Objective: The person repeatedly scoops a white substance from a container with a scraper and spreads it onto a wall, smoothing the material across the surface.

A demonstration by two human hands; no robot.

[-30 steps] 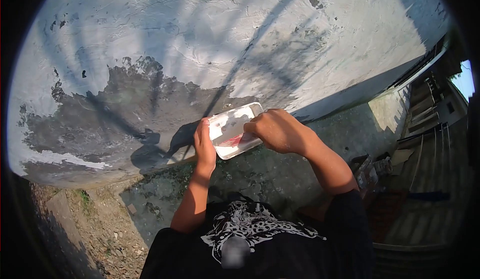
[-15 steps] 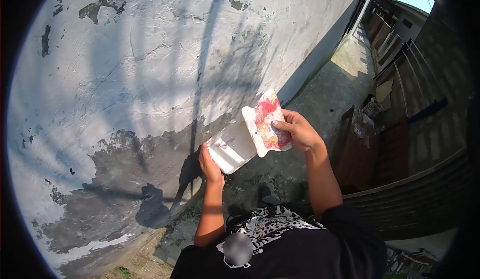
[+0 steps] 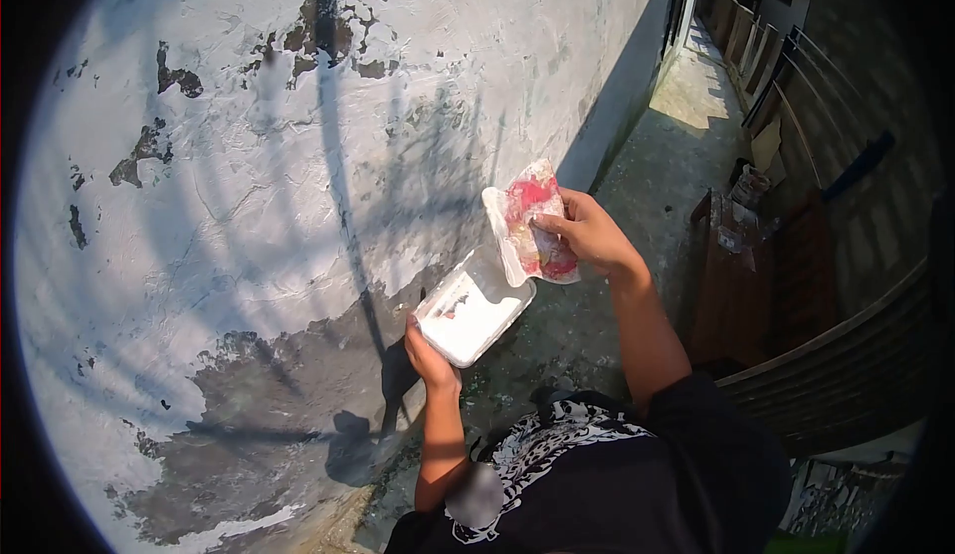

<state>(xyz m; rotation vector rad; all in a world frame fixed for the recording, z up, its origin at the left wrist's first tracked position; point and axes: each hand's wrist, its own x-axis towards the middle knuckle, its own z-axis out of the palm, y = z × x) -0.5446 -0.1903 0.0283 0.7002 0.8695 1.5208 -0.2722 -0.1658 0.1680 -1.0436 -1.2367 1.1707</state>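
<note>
A white rectangular tray-like container (image 3: 476,313) is in my left hand (image 3: 432,355), which is closed round its lower left edge. The inside of the container is white, with a small darker patch near its left side. My right hand (image 3: 587,231) pinches a creased white sheet (image 3: 533,218) with red and yellowish stains, thumb on its face. The sheet hangs just above the upper right end of the container; whether they touch is unclear.
A rough wall (image 3: 249,206) with peeling white paint fills the left side. On the right stand a brown wooden bench (image 3: 731,305) with clear plastic items on it and a slatted dark edge. A narrow concrete path (image 3: 637,176) runs off to the upper right.
The view has shifted. More of the container's inside now shows, brightly lit, and the sheet is a little further above it. Both hands keep their hold.
</note>
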